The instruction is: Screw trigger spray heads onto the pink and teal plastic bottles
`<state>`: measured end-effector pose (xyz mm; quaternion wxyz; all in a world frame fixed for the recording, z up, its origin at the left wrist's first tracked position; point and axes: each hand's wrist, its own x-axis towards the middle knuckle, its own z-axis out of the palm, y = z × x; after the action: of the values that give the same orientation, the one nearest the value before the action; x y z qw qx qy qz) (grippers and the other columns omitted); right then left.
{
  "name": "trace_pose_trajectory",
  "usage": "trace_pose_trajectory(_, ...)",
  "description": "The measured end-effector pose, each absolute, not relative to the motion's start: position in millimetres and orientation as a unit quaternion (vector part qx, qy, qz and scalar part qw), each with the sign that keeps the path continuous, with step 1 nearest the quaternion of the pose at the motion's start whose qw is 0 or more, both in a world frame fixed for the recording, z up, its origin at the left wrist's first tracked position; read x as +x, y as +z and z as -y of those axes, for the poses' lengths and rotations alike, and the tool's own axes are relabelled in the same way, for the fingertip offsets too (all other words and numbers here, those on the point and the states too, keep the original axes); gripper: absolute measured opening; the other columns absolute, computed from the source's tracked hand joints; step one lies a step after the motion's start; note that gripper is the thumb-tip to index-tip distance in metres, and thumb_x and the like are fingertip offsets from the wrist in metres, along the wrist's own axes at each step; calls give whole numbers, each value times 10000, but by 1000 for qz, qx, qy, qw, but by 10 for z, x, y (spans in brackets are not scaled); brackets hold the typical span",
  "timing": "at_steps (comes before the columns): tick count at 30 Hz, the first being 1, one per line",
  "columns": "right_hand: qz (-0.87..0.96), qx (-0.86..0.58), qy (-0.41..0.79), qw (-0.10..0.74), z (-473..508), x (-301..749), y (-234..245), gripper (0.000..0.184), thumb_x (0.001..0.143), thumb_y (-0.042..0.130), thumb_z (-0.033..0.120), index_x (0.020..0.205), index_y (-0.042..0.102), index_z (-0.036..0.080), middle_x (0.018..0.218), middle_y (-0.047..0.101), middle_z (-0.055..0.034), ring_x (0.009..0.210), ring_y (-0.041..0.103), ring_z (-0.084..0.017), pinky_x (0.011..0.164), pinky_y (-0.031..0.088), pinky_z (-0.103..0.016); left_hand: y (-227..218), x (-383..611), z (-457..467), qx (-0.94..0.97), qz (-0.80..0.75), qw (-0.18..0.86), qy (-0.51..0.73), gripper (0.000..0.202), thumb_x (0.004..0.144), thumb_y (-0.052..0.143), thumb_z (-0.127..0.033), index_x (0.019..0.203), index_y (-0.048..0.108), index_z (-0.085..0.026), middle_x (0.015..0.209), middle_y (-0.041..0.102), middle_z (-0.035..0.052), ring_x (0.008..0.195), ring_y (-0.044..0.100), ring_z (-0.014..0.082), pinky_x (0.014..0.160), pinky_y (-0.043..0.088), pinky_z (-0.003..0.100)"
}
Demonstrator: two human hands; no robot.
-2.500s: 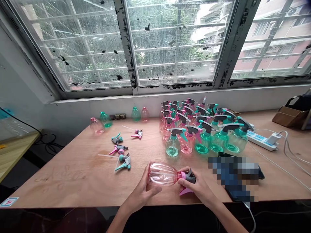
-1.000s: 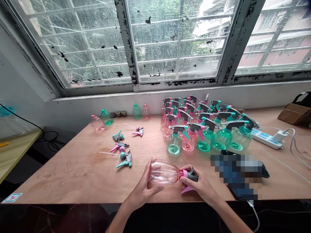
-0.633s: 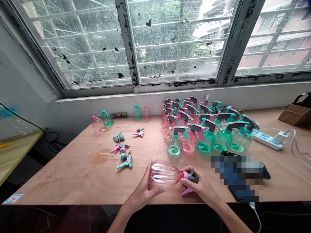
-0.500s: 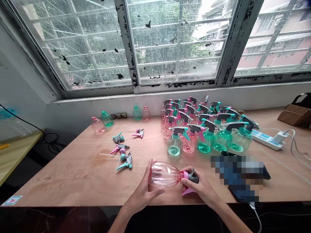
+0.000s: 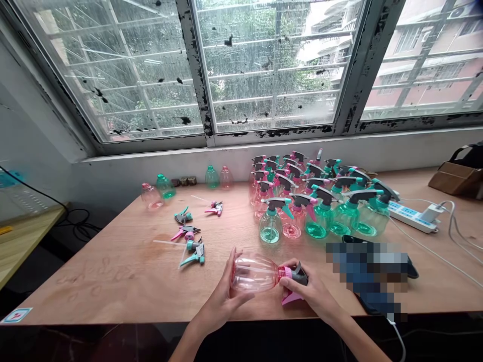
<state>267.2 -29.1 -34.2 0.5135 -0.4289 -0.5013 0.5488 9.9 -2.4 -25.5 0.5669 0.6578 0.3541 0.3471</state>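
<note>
A clear pink spray bottle point(image 5: 254, 272) lies sideways between my hands above the table's front part, its base to the left. My left hand point(image 5: 222, 291) cups the base end, thumb below and fingers behind. At the neck, my right hand point(image 5: 305, 286) grips the pink collar and grey spray head point(image 5: 299, 275), whose pink trigger points downward. Loose trigger sprayers lie to the left: a teal one point(image 5: 194, 254) with its tube, a pink one point(image 5: 185, 232), another teal one point(image 5: 183, 216) and a pink one point(image 5: 215, 208) farther back.
Several pink and green spray bottles with heads point(image 5: 302, 201) stand grouped at the back right. Headless bottles point(image 5: 152, 196) stand along the back left. A power strip point(image 5: 411, 217), white cables and a phone point(image 5: 413, 269) beside a blurred patch lie at right. A brown bag point(image 5: 458, 173) sits at the far right.
Almost nothing differs. The view has shifted very slightly; both hands keep the same hold on the pink spray bottle.
</note>
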Motion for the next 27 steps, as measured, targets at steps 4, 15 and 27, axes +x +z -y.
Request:
trace_pose_trajectory(4, 508, -428, 544, 513, 302, 2676, -315, 322, 795, 785, 450, 921, 650, 187, 673, 668, 13, 594, 645, -183, 597, 523, -316, -240, 87, 28, 667, -350, 559, 347, 944, 927, 656, -277, 1560, -29, -421, 1681, 159, 39, 1530, 179, 301, 1250, 89, 513)
trace_pose_trajectory(15, 505, -425, 546, 517, 297, 2675, -311, 313, 787, 794, 445, 918, 660, 194, 679, 664, 20, 594, 653, -185, 598, 537, -317, -267, 84, 20, 652, -363, 574, 337, 1045, 862, 740, -311, 1567, -26, -390, 1698, 48, 40, 1536, 140, 319, 1251, 113, 513)
trace_pose_trajectory(27, 512, -426, 543, 511, 308, 2682, -295, 282, 800, 793, 414, 932, 666, 199, 716, 667, 18, 629, 660, -186, 615, 535, -312, -251, 87, 27, 649, -353, 585, 334, 1025, 872, 722, -356, 1577, -22, -345, 1685, 141, 68, 1512, 228, 321, 1245, 155, 513)
